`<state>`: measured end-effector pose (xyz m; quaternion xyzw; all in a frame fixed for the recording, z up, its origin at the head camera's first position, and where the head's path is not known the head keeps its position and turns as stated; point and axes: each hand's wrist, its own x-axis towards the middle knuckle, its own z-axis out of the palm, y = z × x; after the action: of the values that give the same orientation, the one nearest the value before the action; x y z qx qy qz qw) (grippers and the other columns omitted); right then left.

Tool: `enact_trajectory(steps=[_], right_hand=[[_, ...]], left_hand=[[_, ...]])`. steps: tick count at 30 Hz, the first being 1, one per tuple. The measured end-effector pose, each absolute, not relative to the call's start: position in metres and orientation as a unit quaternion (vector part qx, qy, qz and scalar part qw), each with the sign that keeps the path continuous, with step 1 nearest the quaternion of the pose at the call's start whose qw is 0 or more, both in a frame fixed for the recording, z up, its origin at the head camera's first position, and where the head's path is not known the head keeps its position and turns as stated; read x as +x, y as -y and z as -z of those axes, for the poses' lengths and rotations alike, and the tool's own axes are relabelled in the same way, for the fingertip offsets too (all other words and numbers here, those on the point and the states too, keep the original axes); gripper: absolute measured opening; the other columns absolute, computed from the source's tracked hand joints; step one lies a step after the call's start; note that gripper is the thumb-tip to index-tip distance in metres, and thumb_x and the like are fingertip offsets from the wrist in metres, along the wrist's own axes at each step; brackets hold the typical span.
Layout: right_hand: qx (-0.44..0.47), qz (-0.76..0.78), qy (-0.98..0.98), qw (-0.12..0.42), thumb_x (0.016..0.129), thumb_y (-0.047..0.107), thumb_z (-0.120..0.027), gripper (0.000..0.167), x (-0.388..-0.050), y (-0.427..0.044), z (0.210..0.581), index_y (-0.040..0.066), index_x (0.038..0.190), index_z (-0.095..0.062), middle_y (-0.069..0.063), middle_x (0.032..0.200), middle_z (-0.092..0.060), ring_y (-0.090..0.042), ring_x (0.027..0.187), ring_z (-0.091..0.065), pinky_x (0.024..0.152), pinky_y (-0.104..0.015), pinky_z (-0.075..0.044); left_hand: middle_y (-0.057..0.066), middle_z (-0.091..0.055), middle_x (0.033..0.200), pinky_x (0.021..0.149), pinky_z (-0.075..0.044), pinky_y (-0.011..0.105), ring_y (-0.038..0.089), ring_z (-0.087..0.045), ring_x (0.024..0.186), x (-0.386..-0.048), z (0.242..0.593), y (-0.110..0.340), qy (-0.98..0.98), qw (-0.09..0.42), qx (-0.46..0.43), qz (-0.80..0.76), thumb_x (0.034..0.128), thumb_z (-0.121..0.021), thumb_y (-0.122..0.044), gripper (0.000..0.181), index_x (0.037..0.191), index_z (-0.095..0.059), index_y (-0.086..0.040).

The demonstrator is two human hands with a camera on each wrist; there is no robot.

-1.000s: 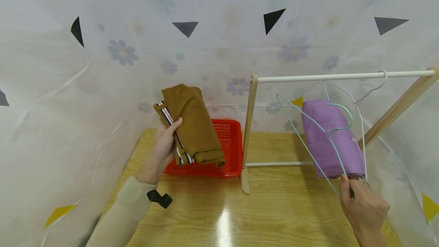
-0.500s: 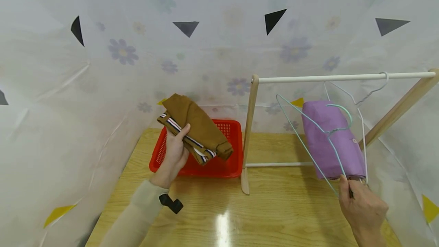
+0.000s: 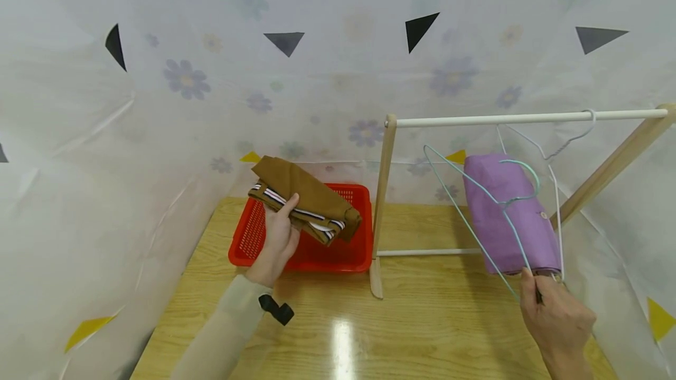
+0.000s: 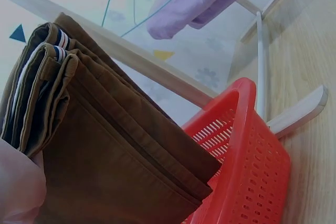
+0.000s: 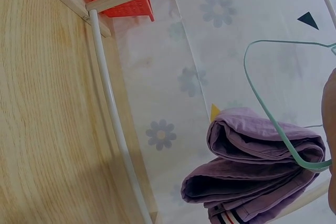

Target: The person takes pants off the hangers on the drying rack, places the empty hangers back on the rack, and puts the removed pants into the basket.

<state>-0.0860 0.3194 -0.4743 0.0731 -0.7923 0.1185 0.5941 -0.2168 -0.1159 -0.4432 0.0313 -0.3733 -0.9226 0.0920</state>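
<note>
My left hand (image 3: pixel 280 239) grips folded brown cloth (image 3: pixel 303 189) with a striped band, thumb on top, above the red basket (image 3: pixel 248 245). In the left wrist view the brown cloth (image 4: pixel 115 145) fills the near side and the hand (image 4: pixel 21 184) shows at the left edge. My right hand (image 3: pixel 557 315) pinches a mint-green hanger (image 3: pixel 475 236) by its lower end. Behind that hanger, folded purple cloth (image 3: pixel 507 216) hangs on a white hanger (image 3: pixel 558 216). The right wrist view shows the green hanger (image 5: pixel 262 98) in front of the purple cloth (image 5: pixel 252 166).
A rack with a white top rail (image 3: pixel 475 119), wooden legs (image 3: pixel 384 192) and a white lower bar (image 3: pixel 430 252) stands on the wooden table (image 3: pixel 417 333), right of the basket. Patterned sheeting (image 3: pixel 327 92) surrounds the table.
My left hand has moved slightly right and down, and the brown cloth has turned from nearly upright to a flatter slant over the basket. My right hand has barely moved.
</note>
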Motion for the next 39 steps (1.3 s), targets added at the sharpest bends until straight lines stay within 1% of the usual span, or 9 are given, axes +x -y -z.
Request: enact_trajectory(steps=[6, 12, 17, 21, 25, 32, 36, 39], right_hand=[[0.076, -0.116, 0.795, 0.591, 0.109, 0.043, -0.048, 0.066, -0.087, -0.32, 0.475, 0.008, 0.054, -0.034, -0.006, 0.042, -0.028, -0.009, 0.038, -0.016, 0.037, -0.029, -0.005], [0.077, -0.118, 0.794, 0.592, 0.109, 0.043, -0.048, 0.067, -0.088, -0.32, 0.476, 0.009, 0.053, -0.034, -0.006, 0.042, -0.029, -0.011, 0.038, -0.018, 0.037, -0.03, -0.005], [0.078, -0.118, 0.795, 0.59, 0.109, 0.043, -0.048, 0.067, -0.088, -0.319, 0.476, 0.009, 0.053, -0.034, -0.006, 0.042, -0.029, -0.011, 0.038, -0.018, 0.036, -0.029, -0.005], [0.078, -0.117, 0.794, 0.591, 0.109, 0.042, -0.048, 0.067, -0.089, -0.318, 0.475, 0.008, 0.053, -0.034, -0.006, 0.042, -0.028, -0.011, 0.038, -0.018, 0.037, -0.029, -0.005], [0.08, -0.121, 0.79, 0.596, 0.109, 0.042, -0.049, 0.067, -0.089, -0.317, 0.474, 0.008, 0.053, -0.033, -0.006, 0.043, -0.028, -0.012, 0.038, -0.018, 0.037, -0.03, -0.005], [0.08, -0.124, 0.788, 0.597, 0.109, 0.041, -0.049, 0.067, -0.089, -0.313, 0.472, 0.008, 0.053, -0.033, -0.005, 0.043, -0.026, -0.013, 0.037, -0.017, 0.037, -0.03, -0.005], [0.081, -0.126, 0.787, 0.599, 0.109, 0.041, -0.049, 0.068, -0.09, -0.312, 0.471, 0.007, 0.053, -0.033, -0.005, 0.043, -0.027, -0.015, 0.036, -0.018, 0.037, -0.031, -0.005], [0.081, -0.127, 0.784, 0.602, 0.109, 0.041, -0.048, 0.068, -0.091, -0.311, 0.471, 0.007, 0.053, -0.033, -0.006, 0.043, -0.027, -0.017, 0.036, -0.018, 0.037, -0.031, -0.004]], left_hand=[[-0.008, -0.061, 0.131, 0.094, -0.06, 0.027, 0.008, -0.068, 0.113, -0.229, 0.45, 0.114, 0.371, 0.103, 0.04, 0.922, 0.1047, -0.055, 0.004, 0.056, 0.145, -0.038, -0.031], [-0.007, -0.06, 0.13, 0.092, -0.06, 0.025, 0.008, -0.069, 0.11, -0.24, 0.461, 0.112, 0.375, 0.109, 0.064, 0.918, 0.1044, -0.056, 0.004, 0.058, 0.146, -0.035, -0.03], [-0.007, -0.064, 0.125, 0.09, -0.06, 0.024, 0.007, -0.071, 0.105, -0.246, 0.469, 0.108, 0.374, 0.119, 0.082, 0.916, 0.1021, -0.057, 0.007, 0.056, 0.142, -0.039, -0.029], [-0.007, -0.064, 0.123, 0.09, -0.059, 0.023, 0.007, -0.071, 0.102, -0.247, 0.475, 0.103, 0.374, 0.121, 0.089, 0.915, 0.1014, -0.059, 0.006, 0.056, 0.143, -0.038, -0.026], [-0.006, -0.06, 0.128, 0.09, -0.059, 0.022, 0.006, -0.069, 0.104, -0.244, 0.479, 0.097, 0.383, 0.111, 0.113, 0.91, 0.1027, -0.059, 0.003, 0.06, 0.148, -0.033, -0.026], [-0.002, -0.053, 0.142, 0.095, -0.057, 0.022, 0.009, -0.065, 0.115, -0.24, 0.48, 0.092, 0.393, 0.113, 0.129, 0.903, 0.1033, -0.061, 0.0, 0.068, 0.156, -0.026, -0.026], [-0.002, -0.052, 0.145, 0.098, -0.057, 0.024, 0.011, -0.063, 0.12, -0.236, 0.482, 0.091, 0.39, 0.111, 0.138, 0.904, 0.1039, -0.06, -0.001, 0.069, 0.156, -0.025, -0.028], [0.001, -0.053, 0.144, 0.098, -0.057, 0.026, 0.013, -0.063, 0.12, -0.231, 0.482, 0.09, 0.389, 0.116, 0.134, 0.904, 0.1034, -0.06, -0.002, 0.068, 0.157, -0.025, -0.025]])
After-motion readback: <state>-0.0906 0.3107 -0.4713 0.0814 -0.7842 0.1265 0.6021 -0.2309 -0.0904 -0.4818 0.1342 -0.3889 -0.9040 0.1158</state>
